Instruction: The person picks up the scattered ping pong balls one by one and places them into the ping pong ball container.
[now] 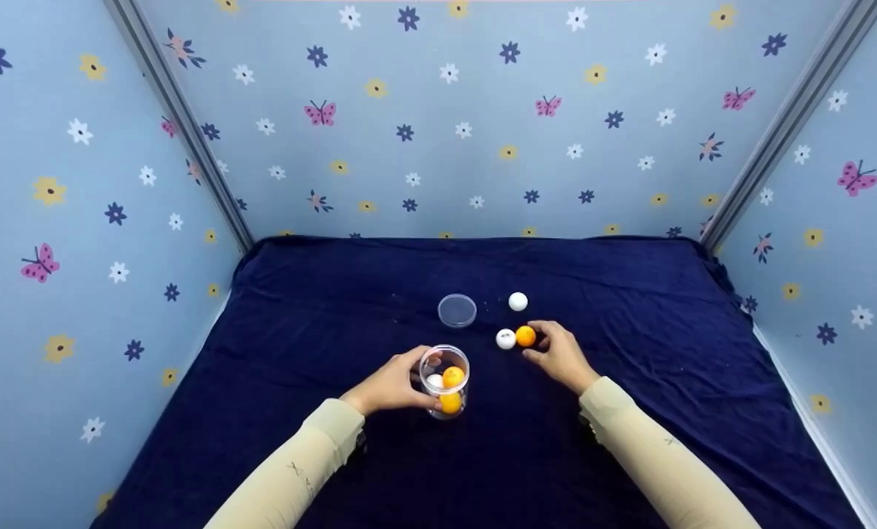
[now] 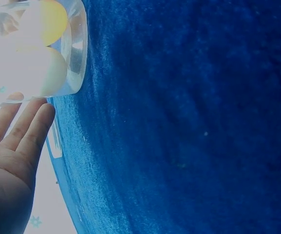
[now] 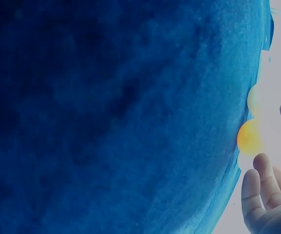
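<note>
Gripping jar (image 1: 449,358) of 3 visible balls (image 1: 453,378) in left hand (image 1: 390,383), poising half-spread right hand (image 1: 562,358) beside orange ball (image 1: 525,336), contact unclear

Balls (image 1: 453,378) lie inside the jar (image 1: 449,358), the lid (image 1: 457,311) behind it and three loose balls (image 1: 506,339) to its right.

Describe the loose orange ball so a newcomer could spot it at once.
Over the dark blue cloth, find the right hand. Beside it, the orange ball sits just right of a white ball. It's the only orange one outside the clear jar.
</note>
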`<state>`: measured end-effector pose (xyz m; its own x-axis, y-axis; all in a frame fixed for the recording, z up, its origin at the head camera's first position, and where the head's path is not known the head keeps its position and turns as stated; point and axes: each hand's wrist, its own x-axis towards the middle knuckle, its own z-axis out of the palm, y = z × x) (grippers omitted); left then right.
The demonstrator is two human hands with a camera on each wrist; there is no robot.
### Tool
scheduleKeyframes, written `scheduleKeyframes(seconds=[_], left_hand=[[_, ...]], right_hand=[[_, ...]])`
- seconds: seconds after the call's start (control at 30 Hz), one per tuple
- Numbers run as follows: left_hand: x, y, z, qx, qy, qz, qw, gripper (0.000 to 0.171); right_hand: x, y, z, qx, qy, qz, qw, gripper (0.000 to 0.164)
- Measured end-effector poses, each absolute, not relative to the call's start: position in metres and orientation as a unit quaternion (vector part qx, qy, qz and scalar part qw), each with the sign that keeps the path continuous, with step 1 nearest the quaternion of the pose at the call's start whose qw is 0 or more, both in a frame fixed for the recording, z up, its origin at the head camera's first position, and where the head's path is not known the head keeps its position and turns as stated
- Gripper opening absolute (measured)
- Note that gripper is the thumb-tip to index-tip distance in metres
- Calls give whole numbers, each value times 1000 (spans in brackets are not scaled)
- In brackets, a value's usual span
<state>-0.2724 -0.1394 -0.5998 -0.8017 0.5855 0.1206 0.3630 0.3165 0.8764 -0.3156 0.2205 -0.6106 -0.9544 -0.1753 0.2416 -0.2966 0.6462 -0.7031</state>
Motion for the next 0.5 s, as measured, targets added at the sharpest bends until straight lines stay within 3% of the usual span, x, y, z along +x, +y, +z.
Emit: scheduleKeyframes(seconds=[0.5], left_hand=[[-271, -139, -598, 291, 812, 494, 109, 81]], right_hand=[[-328, 221, -615, 117, -911, 395, 26, 58]])
